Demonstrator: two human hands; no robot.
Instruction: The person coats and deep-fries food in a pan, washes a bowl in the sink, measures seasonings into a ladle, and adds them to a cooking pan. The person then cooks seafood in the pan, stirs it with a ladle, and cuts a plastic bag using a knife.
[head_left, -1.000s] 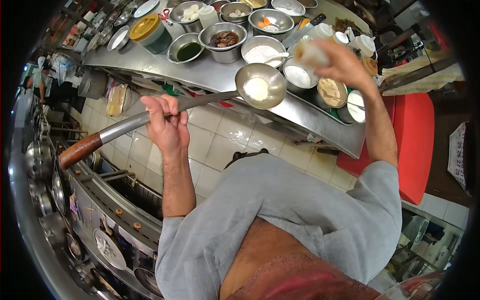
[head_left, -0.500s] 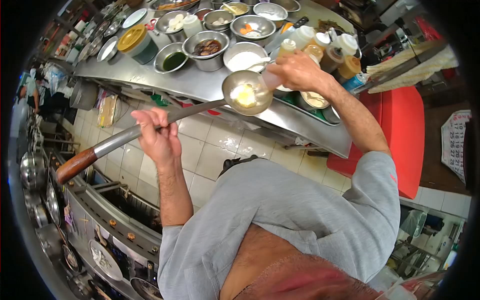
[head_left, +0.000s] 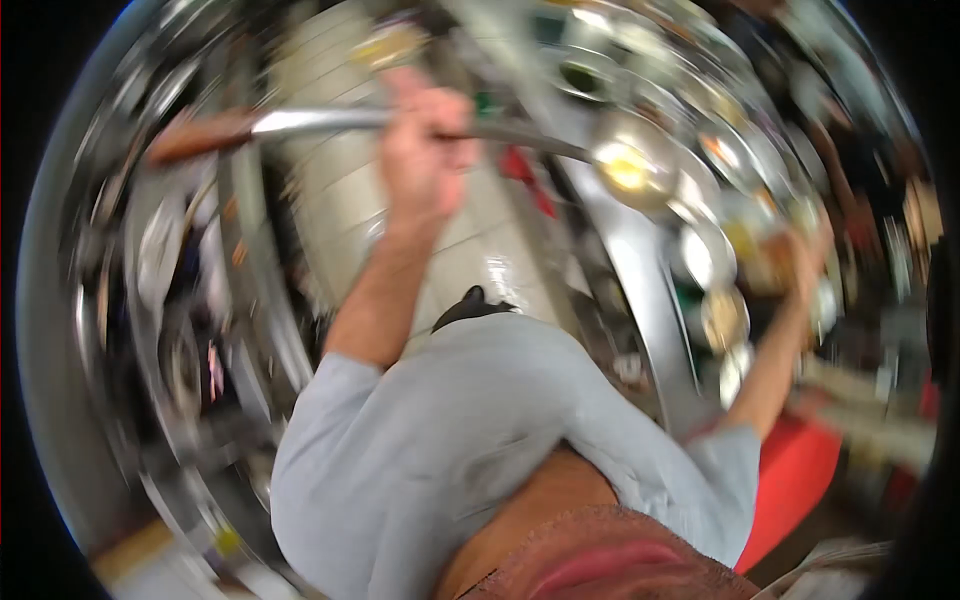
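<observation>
The view is smeared by motion. My left hand (head_left: 428, 150) is closed around the metal shaft of a long ladle (head_left: 335, 120) with a wooden handle end. The ladle's bowl (head_left: 635, 158), with yellowish liquid in it, hangs over the edge of the steel counter (head_left: 625, 250). At the right, my right hand (head_left: 808, 250) is beside the blurred bottles (head_left: 765, 255) on the counter; its fingers are too smeared to make out. Below the ladle's bowl are a bowl of white contents (head_left: 706, 255) and a bowl of tan contents (head_left: 724, 318).
More metal bowls (head_left: 728, 150) stand along the counter, one with dark green liquid (head_left: 583, 75). A red bin (head_left: 795, 480) is at the lower right. Pans and a plate (head_left: 160, 250) lie on the left. Part of another person (head_left: 860, 170) shows at the upper right.
The whole view has swung round, so the counter now runs down the right side. My right hand has moved away from the ladle's bowl to the bottles. My left hand still holds the ladle.
</observation>
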